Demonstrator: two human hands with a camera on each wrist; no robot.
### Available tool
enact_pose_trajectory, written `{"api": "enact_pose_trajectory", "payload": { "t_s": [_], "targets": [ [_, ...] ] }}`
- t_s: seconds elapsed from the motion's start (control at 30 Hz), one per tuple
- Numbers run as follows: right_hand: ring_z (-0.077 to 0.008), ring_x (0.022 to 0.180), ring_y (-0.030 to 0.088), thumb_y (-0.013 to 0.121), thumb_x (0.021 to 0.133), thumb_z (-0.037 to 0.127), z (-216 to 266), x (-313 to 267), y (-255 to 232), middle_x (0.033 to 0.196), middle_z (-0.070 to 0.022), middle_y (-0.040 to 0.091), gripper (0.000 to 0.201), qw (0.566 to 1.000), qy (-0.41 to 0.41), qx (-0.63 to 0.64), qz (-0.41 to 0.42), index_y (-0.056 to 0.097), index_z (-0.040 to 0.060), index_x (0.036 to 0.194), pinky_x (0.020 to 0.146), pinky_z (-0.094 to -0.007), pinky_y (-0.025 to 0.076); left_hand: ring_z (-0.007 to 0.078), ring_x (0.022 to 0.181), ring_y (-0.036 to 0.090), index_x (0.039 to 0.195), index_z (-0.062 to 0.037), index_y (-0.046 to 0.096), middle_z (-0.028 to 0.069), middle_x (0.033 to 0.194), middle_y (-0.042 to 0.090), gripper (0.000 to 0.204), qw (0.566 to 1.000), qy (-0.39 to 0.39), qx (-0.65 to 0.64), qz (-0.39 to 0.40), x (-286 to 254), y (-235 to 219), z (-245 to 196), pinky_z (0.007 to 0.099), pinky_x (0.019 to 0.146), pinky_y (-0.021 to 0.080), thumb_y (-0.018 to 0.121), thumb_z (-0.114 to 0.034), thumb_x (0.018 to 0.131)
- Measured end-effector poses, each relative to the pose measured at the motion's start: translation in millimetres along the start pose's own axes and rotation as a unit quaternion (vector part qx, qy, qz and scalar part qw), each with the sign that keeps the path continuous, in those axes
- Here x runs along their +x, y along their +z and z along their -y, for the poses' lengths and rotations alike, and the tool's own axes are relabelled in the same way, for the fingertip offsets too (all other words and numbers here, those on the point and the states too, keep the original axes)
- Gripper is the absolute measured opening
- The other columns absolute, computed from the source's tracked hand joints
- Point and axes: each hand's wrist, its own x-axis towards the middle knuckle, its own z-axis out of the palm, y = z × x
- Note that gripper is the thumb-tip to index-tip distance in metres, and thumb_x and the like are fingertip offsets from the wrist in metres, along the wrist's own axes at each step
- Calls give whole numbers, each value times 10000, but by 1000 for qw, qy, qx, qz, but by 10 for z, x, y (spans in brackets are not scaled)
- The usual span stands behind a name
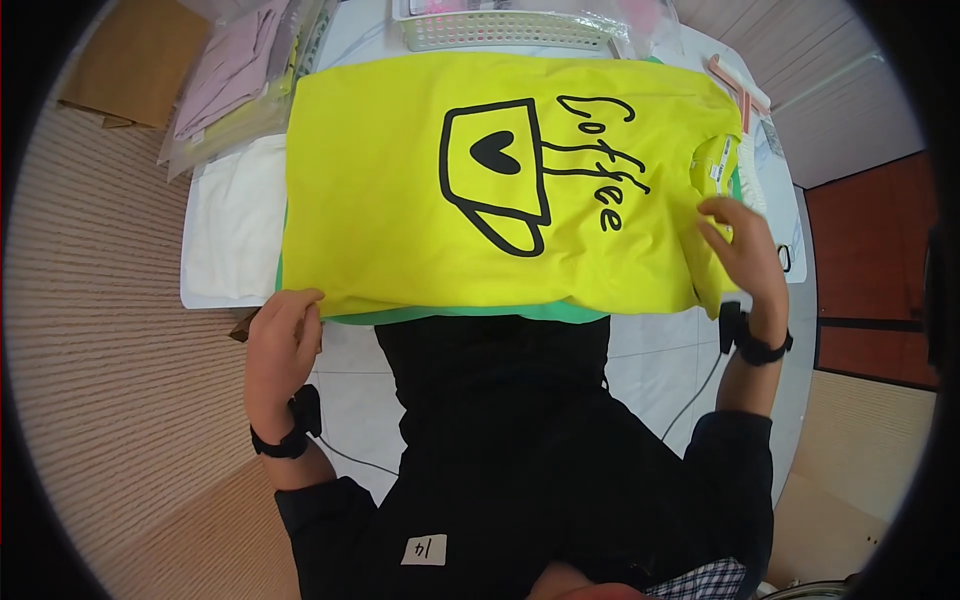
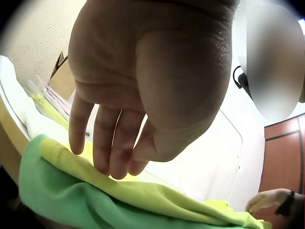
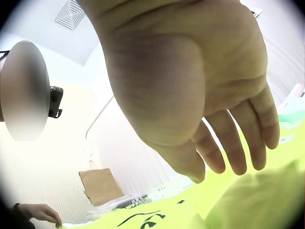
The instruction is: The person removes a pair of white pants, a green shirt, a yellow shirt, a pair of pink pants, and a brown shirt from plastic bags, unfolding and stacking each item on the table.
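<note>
The person's left hand was at the yellow shirt's near hem corner, fingers loosely extended downward. The right hand was over its collar end, fingers slightly spread and gently bent. Both forearms reached forward toward the shirt.

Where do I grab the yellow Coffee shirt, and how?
I'd pinch the yellow shirt at both ends of its long near edge, from the person's side: it lies flat, with that edge closest. Take only yellow; green cloth peeks out underneath.
</note>
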Motion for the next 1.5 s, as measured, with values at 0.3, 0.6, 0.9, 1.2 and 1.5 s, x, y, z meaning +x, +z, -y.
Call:
{"api": "enact_pose_trajectory", "payload": {
  "t_s": [0.3, 0.6, 0.9, 1.2, 1.5],
  "targets": [
    [-104, 784, 608, 574, 909, 213, 705, 1763, 899, 842, -32, 648, 170, 846, -2, 523, 102, 622, 51, 919, 694, -230, 473, 136, 755, 606, 950, 49, 598, 68, 809, 624, 138, 939, -12, -344, -2, 1083, 96, -389, 244, 702, 475, 549, -72, 906],
    [-92, 688, 569, 552, 925, 115, 437, 1975, 1508, 814, -28, 599, 105, 696, 60, 705, 125, 586, 15, 928, 630, -202, 467, 153, 731, 606, 937, 0, 612, 67, 803, 606, 172, 853, -126, -506, 10, 2216, 420, -196, 246, 682, 492, 584, -163, 892],
    [-104, 720, 560, 550, 932, 117, 515, 1980, 1477, 838, -37, 592, 108, 727, 71, 670, 133, 586, 14, 929, 663, -211, 455, 250, 865, 566, 1105, 26, 468, 153, 984, 540, 455, 586, -182, -758, -221, 2947, 506, 648, 334, 735, 503, 572, -369, 904],
    [-104, 727, 565, 549, 930, 106, 540, 1989, 1468, 845, -38, 595, 106, 733, 86, 662, 132, 592, 11, 946, 673, -210, 459, 289, 879, 540, 1167, 40, 453, 204, 1005, 515, 576, 551, -173, -768, -276, 2788, 676, 985, 382, 784, 497, 399, -495, 957],
    [-102, 726, 566, 535, 935, 97, 540, 1976, 1472, 849, -42, 597, 109, 739, 81, 657, 128, 587, 3, 954, 667, -209, 458, 269, 818, 553, 1202, 49, 501, 176, 913, 542, 586, 572, -174, -738, -313, 2629, 674, 865, 357, 716, 490, 308, -457, 978]
  ]
}}
